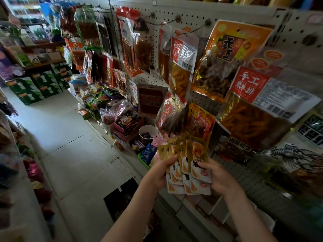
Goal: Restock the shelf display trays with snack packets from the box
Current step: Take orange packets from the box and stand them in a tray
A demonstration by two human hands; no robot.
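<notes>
Both the left hand and the right hand are gripping a fanned bundle of small yellow-and-white snack packets before the white pegboard shelf.

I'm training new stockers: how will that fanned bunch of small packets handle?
Probably light: the left hand and right hand hold the whole bunch of snack packets between them. Likely slippery: the glossy packets lie fanned unevenly. Possibly floppy, being thin and flat.
</notes>
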